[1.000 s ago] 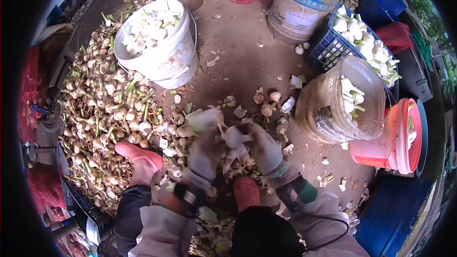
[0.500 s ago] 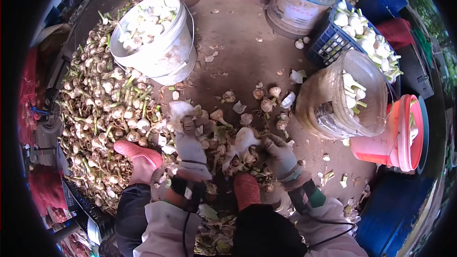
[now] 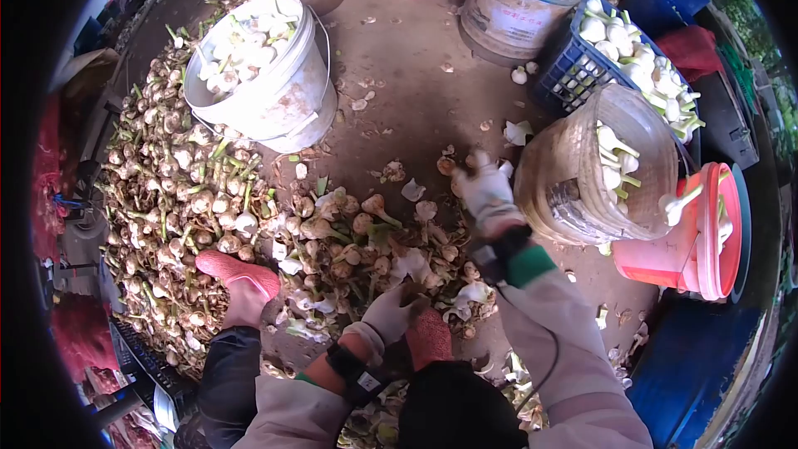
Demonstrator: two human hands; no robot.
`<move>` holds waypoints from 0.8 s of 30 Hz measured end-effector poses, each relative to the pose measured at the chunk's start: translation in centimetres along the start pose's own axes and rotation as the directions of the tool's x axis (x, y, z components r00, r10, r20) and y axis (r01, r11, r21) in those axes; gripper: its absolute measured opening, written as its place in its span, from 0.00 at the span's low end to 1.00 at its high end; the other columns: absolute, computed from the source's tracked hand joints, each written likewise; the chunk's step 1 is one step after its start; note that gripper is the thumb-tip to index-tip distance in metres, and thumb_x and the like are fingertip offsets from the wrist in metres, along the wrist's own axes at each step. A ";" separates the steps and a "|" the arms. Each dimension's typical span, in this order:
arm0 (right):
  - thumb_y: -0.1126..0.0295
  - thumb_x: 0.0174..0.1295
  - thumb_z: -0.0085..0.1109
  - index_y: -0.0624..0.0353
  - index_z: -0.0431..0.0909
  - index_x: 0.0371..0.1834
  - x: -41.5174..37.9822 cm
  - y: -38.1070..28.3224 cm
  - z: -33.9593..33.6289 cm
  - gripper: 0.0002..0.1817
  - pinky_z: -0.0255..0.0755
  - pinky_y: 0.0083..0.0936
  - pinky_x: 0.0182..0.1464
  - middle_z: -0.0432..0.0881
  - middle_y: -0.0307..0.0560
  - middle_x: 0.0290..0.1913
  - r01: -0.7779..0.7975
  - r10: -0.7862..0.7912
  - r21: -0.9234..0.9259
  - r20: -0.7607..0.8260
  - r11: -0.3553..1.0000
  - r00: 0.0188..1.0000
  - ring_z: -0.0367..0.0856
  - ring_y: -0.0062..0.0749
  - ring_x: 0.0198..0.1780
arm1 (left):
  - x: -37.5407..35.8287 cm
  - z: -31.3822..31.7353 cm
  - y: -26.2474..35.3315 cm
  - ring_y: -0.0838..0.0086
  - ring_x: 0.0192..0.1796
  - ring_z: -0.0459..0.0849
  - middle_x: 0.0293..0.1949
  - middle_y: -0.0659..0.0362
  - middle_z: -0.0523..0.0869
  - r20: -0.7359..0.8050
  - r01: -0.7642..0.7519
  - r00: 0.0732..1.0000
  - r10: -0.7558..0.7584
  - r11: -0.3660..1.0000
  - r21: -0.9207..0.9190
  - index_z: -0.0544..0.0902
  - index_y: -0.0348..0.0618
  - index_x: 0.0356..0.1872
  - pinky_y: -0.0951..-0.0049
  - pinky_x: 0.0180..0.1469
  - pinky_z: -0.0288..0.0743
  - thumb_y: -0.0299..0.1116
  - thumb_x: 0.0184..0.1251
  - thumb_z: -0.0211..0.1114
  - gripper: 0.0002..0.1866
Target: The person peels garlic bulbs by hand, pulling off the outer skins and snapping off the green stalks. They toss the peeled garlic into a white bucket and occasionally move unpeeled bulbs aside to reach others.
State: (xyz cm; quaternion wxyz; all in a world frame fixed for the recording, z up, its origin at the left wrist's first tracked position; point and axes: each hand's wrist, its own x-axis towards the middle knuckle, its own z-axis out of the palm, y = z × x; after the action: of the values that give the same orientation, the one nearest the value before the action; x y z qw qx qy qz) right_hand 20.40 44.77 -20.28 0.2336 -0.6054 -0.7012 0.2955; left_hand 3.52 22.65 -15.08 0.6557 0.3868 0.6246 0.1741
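Observation:
My right hand (image 3: pixel 486 191), in a whitish glove, reaches forward with fingers apart over a few loose garlic bulbs (image 3: pixel 447 166) on the ground. My left hand (image 3: pixel 386 320), gloved too, is low in front of me beside my pink shoe (image 3: pixel 430 337). Its fingers are curled together, and what they hold, if anything, is hidden. Beyond it lies a heap of unpeeled garlic and loose skins (image 3: pixel 349 241). At the right, a peeled white garlic bulb with a green stem (image 3: pixel 682 204) shows in front of the red bucket (image 3: pixel 665 262).
A large pile of unpeeled garlic (image 3: pixel 179 191) spreads on the left. A white bucket (image 3: pixel 287 112) of peeled bulbs stands by it. On the right are a cloudy plastic bucket (image 3: pixel 557 166), a blue crate (image 3: pixel 573 75) with peeled garlic, and a large labelled bucket (image 3: pixel 515 21).
My right hand has let go of the peeled garlic bulb and moved forward. A peeled bulb now appears by the red bucket. My left hand has come down and back toward my shoe.

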 end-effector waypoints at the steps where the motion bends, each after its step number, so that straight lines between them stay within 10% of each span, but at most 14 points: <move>1: 0.56 0.61 0.59 0.61 0.72 0.57 0.0 0.1 1.0 0.26 0.75 0.40 0.47 0.80 0.61 0.43 0.024 -0.019 -0.136 0.034 0.990 0.999 0.81 0.53 0.43 | 0.3 -0.1 -0.4 0.75 0.47 0.82 0.47 0.54 0.84 -0.006 0.002 1.000 -0.002 1.000 0.004 0.72 0.36 0.62 0.75 0.47 0.77 0.37 0.69 0.59 0.24; 4: 0.54 0.60 0.57 0.61 0.74 0.53 -0.8 -0.1 3.1 0.24 0.74 0.44 0.48 0.81 0.64 0.45 0.029 0.006 -0.265 0.130 0.964 0.991 0.80 0.58 0.45 | 2.5 -0.9 -4.2 0.67 0.50 0.82 0.49 0.53 0.83 -0.081 -0.116 0.991 0.103 0.979 -0.168 0.72 0.36 0.61 0.71 0.55 0.73 0.41 0.69 0.60 0.25; 7: 0.65 0.60 0.61 0.61 0.78 0.39 -6.4 -6.2 1.1 0.11 0.76 0.33 0.46 0.84 0.50 0.37 -0.018 -0.114 0.554 0.203 0.833 0.973 0.84 0.39 0.40 | 3.6 -3.1 -5.9 0.68 0.49 0.82 0.50 0.55 0.82 -0.215 -0.327 0.941 0.260 0.861 -0.390 0.71 0.39 0.61 0.69 0.54 0.75 0.41 0.70 0.60 0.24; 9: 0.76 0.57 0.59 0.60 0.75 0.39 -10.4 -8.6 0.5 0.08 0.76 0.36 0.45 0.81 0.49 0.40 0.280 -0.419 0.528 0.162 0.802 0.893 0.82 0.40 0.43 | 1.4 -4.6 -0.5 0.69 0.47 0.82 0.49 0.55 0.81 -0.030 -0.080 0.988 0.149 0.347 -0.934 0.71 0.40 0.60 0.67 0.51 0.76 0.41 0.69 0.61 0.23; 11: 0.78 0.51 0.64 0.59 0.73 0.45 -12.4 -8.1 0.8 0.17 0.74 0.36 0.50 0.78 0.48 0.47 0.636 -0.728 0.378 0.183 0.673 0.661 0.76 0.51 0.52 | 1.2 -3.3 -0.2 0.70 0.44 0.81 0.47 0.56 0.81 -0.445 -0.515 0.840 0.309 0.712 -0.477 0.72 0.39 0.57 0.68 0.48 0.76 0.41 0.71 0.59 0.20; 14: 0.74 0.54 0.63 0.59 0.76 0.39 -13.6 -10.2 -0.6 0.10 0.74 0.35 0.44 0.79 0.52 0.41 0.447 -0.545 0.469 0.092 0.762 0.833 0.78 0.52 0.46 | 2.3 -3.6 -1.8 0.79 0.39 0.78 0.38 0.61 0.81 -0.420 -0.503 0.844 0.333 0.763 -0.406 0.78 0.38 0.47 0.80 0.41 0.74 0.38 0.73 0.53 0.14; 16: 0.69 0.59 0.60 0.58 0.78 0.30 -12.7 -10.6 -1.2 0.05 0.74 0.37 0.36 0.79 0.53 0.32 0.068 -0.147 0.282 0.267 0.957 0.953 0.79 0.50 0.37 | 3.3 -2.9 -1.3 0.79 0.37 0.78 0.35 0.61 0.81 -0.479 -0.531 0.831 0.283 0.663 -0.528 0.78 0.38 0.45 0.80 0.39 0.73 0.36 0.72 0.53 0.12; 21: 0.57 0.62 0.57 0.56 0.79 0.25 -13.8 -11.6 -0.4 0.15 0.72 0.43 0.32 0.79 0.50 0.28 0.430 -0.446 0.124 0.324 0.894 0.834 0.78 0.51 0.29 | 4.1 -5.2 -3.6 0.77 0.32 0.79 0.29 0.59 0.81 -0.570 -0.467 0.821 0.029 0.608 -0.642 0.79 0.38 0.42 0.79 0.33 0.74 0.34 0.72 0.51 0.12; 23: 0.59 0.59 0.60 0.54 0.80 0.24 -14.1 -11.8 -3.3 0.12 0.73 0.41 0.31 0.79 0.48 0.26 0.398 -0.475 0.287 0.289 0.871 0.831 0.78 0.49 0.27 | 3.9 -6.5 -4.2 0.77 0.29 0.79 0.27 0.59 0.81 -0.754 -0.554 0.639 0.151 0.771 -0.315 0.80 0.37 0.42 0.76 0.30 0.74 0.37 0.72 0.51 0.14; 24: 0.61 0.54 0.65 0.55 0.80 0.32 -13.6 -11.7 -4.9 0.11 0.76 0.38 0.39 0.81 0.49 0.35 0.256 -0.376 0.322 0.402 0.912 0.835 0.80 0.48 0.35 | 2.0 -6.2 0.8 0.76 0.28 0.78 0.28 0.58 0.80 -0.549 -0.508 0.799 -0.245 0.212 -0.835 0.78 0.36 0.44 0.75 0.29 0.74 0.37 0.72 0.51 0.14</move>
State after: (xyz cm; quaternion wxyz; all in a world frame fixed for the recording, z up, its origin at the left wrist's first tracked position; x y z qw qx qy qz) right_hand 17.60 30.86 -8.19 0.1841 -0.3586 -0.7831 0.4735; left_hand -1.88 26.42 -15.39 0.5048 -0.1254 0.5032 0.6901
